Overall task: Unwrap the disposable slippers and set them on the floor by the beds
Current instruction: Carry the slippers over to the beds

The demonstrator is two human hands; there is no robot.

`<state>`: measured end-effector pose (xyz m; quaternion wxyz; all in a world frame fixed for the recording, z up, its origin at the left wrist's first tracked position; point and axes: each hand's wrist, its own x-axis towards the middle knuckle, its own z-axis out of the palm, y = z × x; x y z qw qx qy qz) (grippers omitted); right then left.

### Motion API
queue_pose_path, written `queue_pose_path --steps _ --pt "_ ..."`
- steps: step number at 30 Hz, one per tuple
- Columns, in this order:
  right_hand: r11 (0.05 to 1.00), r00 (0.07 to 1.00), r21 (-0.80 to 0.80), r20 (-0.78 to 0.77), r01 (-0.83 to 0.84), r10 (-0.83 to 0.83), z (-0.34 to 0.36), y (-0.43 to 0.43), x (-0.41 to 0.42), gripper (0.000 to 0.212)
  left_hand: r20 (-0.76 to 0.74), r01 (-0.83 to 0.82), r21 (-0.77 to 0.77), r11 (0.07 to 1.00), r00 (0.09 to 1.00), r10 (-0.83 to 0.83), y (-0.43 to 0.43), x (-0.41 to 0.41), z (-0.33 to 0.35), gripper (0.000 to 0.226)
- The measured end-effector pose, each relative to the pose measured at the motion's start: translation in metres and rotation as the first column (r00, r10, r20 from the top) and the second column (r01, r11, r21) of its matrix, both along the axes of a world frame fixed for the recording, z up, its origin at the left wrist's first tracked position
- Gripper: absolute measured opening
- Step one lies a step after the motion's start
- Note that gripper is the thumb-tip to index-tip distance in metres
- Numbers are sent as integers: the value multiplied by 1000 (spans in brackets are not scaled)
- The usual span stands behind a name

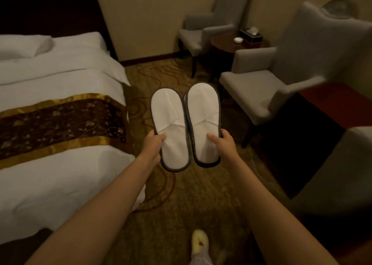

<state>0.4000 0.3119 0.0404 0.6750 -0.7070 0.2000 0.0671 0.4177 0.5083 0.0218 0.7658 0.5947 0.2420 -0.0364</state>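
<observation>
— Nearest the camera, what shows?
— Two bare forearms reaching forward, and below them a foot (199, 242) in a pale shoe on the patterned carpet (181, 204).
— And the hands?
— Left hand (154, 142) is closed on the outer edge of the left slipper (170, 128), thumb lying on its white top. Right hand (226, 141) grips the right slipper (204, 124) the same way, thumb on top.
— Where are the slippers?
— Both up in the air over the carpet, side by side, their inner edges touching or nearly so, toes pointing away. White with dark grey trim, no wrapper showing on them.
— Around them?
— Bed (60, 164) on the left, white linen with a brown and gold runner (60, 124). Two grey armchairs (271, 83) on the right, a small round worktop (229, 43) between them with a tissue box (251, 35) on it.
</observation>
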Motion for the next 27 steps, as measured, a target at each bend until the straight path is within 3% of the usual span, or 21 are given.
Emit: queue_pose_path --steps 15,27 --pt "953 948 17 -93 -304 304 -54 77 253 43 -152 -283 -101 954 952 267 76 190 -50 43" --pt "863 841 -2 -229 -505 491 -113 181 462 45 -259 -391 -132 911 901 350 180 354 -106 43"
